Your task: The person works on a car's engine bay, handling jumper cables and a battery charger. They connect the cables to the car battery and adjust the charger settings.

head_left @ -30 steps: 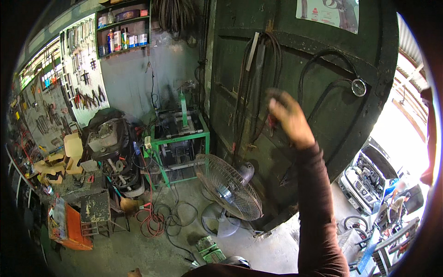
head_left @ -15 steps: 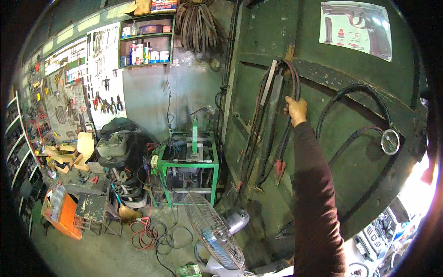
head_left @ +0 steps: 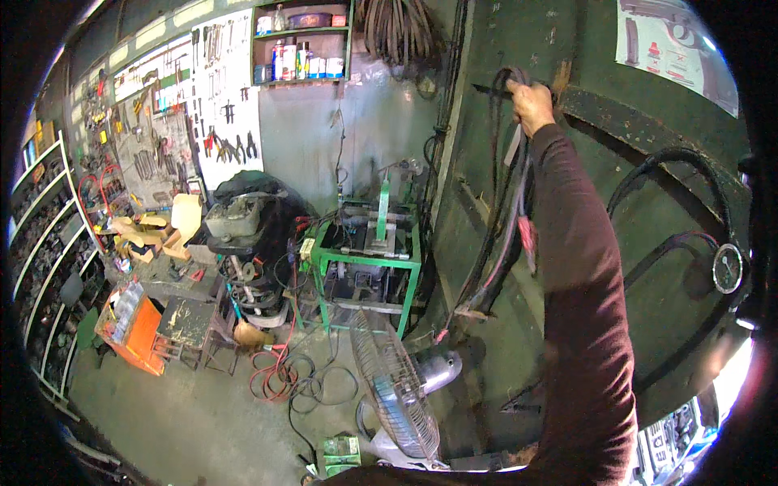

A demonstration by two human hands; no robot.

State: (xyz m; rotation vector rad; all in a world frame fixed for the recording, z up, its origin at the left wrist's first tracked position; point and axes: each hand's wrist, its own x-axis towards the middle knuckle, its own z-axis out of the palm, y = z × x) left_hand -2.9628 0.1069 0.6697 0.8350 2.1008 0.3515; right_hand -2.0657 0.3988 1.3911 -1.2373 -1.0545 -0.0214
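Observation:
My right hand (head_left: 533,107) is closed around the upper loop of dark jumper cables (head_left: 496,174), high on the green metal door (head_left: 596,49). The cables hang down the door from my fingers. A red clamp (head_left: 527,236) dangles partway down, close to my sleeve. Another end reaches lower, near the fan. Beside the cables a pale flat strip (head_left: 512,146) shows in part behind my wrist. Whether the loop still rests on a hook is hidden by my hand. My left hand is out of view; only a dark sleeve edge shows at the bottom.
A black hose with a round gauge (head_left: 728,269) hangs right of my arm. Below stand a pedestal fan (head_left: 397,393) and a green metal frame (head_left: 369,261). Loose red and black cables (head_left: 279,377) lie coiled on the floor. Tools cover the left wall.
My right hand has moved up the cables to their top loop, and the cables have shifted and swung. The view has turned, so the room sits further right and higher.

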